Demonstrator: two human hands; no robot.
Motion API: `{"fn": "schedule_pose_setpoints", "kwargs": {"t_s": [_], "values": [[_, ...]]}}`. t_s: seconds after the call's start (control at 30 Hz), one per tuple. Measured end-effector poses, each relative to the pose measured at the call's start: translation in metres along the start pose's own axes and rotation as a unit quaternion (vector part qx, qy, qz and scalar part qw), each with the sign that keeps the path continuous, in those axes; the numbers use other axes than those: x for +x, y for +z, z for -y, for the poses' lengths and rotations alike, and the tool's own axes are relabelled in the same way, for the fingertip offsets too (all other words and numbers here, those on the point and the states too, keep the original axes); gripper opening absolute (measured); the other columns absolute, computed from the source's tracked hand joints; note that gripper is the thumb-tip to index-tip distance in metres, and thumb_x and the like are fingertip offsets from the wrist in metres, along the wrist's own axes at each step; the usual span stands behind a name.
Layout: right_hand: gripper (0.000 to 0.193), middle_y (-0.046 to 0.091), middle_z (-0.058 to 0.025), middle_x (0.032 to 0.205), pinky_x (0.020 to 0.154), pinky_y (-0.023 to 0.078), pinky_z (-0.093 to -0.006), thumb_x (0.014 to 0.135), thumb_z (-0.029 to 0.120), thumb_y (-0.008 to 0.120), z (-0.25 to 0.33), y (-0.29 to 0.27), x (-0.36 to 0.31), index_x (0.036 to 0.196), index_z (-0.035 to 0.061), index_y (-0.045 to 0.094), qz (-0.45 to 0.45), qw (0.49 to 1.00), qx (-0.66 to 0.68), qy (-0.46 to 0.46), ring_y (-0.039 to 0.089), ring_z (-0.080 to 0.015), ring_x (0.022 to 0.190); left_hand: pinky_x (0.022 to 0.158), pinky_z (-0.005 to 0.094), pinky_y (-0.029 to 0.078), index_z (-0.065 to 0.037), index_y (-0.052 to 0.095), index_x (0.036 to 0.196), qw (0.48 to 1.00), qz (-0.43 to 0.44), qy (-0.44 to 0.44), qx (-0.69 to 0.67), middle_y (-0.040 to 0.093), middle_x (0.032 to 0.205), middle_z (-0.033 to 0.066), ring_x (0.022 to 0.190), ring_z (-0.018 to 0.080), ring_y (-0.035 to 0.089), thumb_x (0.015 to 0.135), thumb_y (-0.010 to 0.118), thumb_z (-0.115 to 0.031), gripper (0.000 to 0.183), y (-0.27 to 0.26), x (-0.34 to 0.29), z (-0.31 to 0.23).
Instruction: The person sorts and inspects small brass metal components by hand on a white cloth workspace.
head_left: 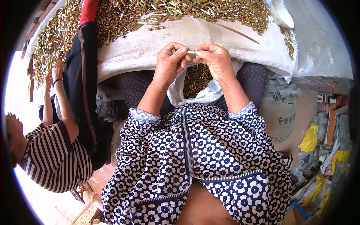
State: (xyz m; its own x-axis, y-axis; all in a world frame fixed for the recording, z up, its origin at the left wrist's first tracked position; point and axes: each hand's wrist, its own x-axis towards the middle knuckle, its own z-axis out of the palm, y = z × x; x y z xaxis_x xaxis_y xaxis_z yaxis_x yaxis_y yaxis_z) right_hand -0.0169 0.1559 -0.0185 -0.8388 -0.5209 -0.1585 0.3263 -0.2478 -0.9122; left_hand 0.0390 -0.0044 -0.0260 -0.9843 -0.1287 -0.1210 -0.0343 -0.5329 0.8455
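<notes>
My left hand (pixel 170 61) and my right hand (pixel 217 61) meet above my lap, near the front edge of the cloth-covered table. Between their pinched fingertips is a small, shiny metal cylinder (pixel 191 52); its exact kind is too small to make out. Another brass-coloured piece (pixel 173 50) shows in the curled fingers of my left hand. Below my hands, a white bag (pixel 176 92) lies open between my knees, with many similar brass-coloured pieces (pixel 197 79) inside. A few loose metal cylinders (pixel 155 27) lie on the cloth beyond my left hand.
A large heap of small brass-coloured parts (pixel 232 13) covers the table's far side. A thin brown stick (pixel 238 32) and white bowl (pixel 282 14) lie to the right. Someone in a striped shirt (pixel 56 161) works at left; a dark-trousered leg (pixel 84 82) reaches the table.
</notes>
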Motion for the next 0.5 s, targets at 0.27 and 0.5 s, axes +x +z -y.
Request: {"fn": "schedule_pose_setpoints", "kwargs": {"t_s": [0.27,0.5], "values": [[0.015,0.063,-0.0062,0.089,0.072,0.051,-0.0241,0.087,0.006,0.057,0.004,0.008,-0.001,0.099,-0.0029,0.062,-0.009,0.988,-0.134,-0.074,0.063,-0.0136,0.075,0.036,0.0175,0.03,-0.004,0.054,0.085,1.0,-0.007,-0.011,-0.002,0.059,0.067,0.0055,0.045,0.0068,0.046,0.092,0.058,-0.014,0.013,-0.001,0.005,-0.003],[0.016,0.061,-0.0028,0.087,0.069,0.052,-0.0229,0.091,0.006,0.055,0.001,0.012,-0.001,0.104,0.0004,0.063,0.022,0.952,-0.245,-0.179,0.06,-0.0092,0.074,0.036,0.0186,0.028,-0.003,0.052,0.084,0.999,0.014,-0.035,-0.019,0.058,0.066,0.0064,0.045,0.0075,0.045,0.092,0.057,-0.016,0.016,-0.009,0.006,-0.003]]}}
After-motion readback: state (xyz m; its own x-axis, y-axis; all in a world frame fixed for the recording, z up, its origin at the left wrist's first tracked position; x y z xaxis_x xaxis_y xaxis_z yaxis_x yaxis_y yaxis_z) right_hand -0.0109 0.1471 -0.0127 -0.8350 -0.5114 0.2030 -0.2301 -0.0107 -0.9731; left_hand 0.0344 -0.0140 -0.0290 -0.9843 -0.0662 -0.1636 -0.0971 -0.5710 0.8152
